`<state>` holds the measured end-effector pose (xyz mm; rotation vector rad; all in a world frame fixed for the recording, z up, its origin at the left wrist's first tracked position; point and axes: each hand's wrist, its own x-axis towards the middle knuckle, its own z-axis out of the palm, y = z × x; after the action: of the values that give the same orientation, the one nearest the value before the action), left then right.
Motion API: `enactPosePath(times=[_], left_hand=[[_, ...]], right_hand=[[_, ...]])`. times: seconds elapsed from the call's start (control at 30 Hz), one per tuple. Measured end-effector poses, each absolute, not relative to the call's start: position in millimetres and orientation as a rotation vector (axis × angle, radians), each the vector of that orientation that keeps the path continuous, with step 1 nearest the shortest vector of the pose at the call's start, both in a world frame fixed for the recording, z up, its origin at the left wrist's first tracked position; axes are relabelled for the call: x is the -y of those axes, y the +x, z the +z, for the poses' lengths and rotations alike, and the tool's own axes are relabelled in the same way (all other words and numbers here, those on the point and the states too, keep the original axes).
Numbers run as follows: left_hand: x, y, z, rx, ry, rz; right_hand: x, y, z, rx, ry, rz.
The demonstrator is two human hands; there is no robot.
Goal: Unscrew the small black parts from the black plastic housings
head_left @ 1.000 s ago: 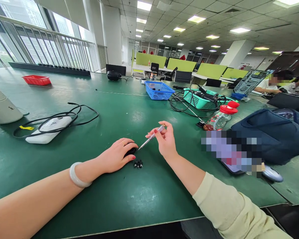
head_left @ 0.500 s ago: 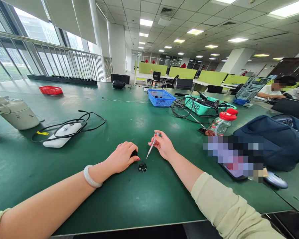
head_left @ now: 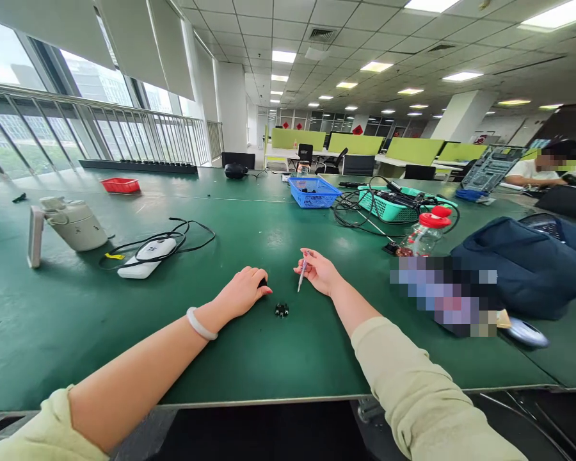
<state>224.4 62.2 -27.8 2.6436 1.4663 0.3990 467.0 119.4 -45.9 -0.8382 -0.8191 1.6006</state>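
Screwdriver (head_left: 302, 278) is pinched in the fingers of your right hand (head_left: 319, 273), touching neither piece; your left hand (head_left: 241, 292) grasps a mostly hidden dark piece (head_left: 263, 282), its remaining work unclear; a black part (head_left: 281, 310) already lies separate on the table (head_left: 269, 371) between your hands

Dark strip (head_left: 139, 167): along far edge of worktop (head_left: 249, 371), L end.
Red tray (head_left: 120, 186): nr far edge, L of ctr.
White bottle (head_left: 84, 227): L side, w/ pale upright slab (head_left: 35, 237) just beside.
White box (head_left: 141, 269): R of bottle, blk cable (head_left: 187, 228) looped over, yellow tag (head_left: 114, 256).
Blue basket (head_left: 315, 199): toward far edge, ctr, sm. blk bits (head_left: 308, 190) inside.
Teal basket (head_left: 381, 207): R of blue one, full of blk cables (head_left: 415, 203), some spilling.
Jar (head_left: 422, 240): clear, red lid (head_left: 434, 221), nr navy bag (head_left: 523, 269), R side.
Silvery oval item (head_left: 527, 334): toward near edge, R side.
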Motion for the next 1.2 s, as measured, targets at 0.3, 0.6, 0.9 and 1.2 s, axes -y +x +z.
enactPosePath(times=[0.3,0.6,0.9,1.2], left_hand=[[-48.6,150.2,-20.3,-1.564,2.606,0.356],[-37.4,45.5,-6.5,-2.047,2.46,0.226],[-30.7,22.0,5.0,-2.534,2.238,0.022],[-24.8,28.9,8.9,-2.403,2.276,0.122]], right_hand=[[-118.7,473.9,-49.7,0.837,-0.77,1.62],[-118.9,474.1,-48.5,0.837,-0.769,1.65],[-117.0,475.2,-47.4,0.81,-0.783,1.647],[-114.9,475.3,-46.2,0.843,-0.831,1.634]])
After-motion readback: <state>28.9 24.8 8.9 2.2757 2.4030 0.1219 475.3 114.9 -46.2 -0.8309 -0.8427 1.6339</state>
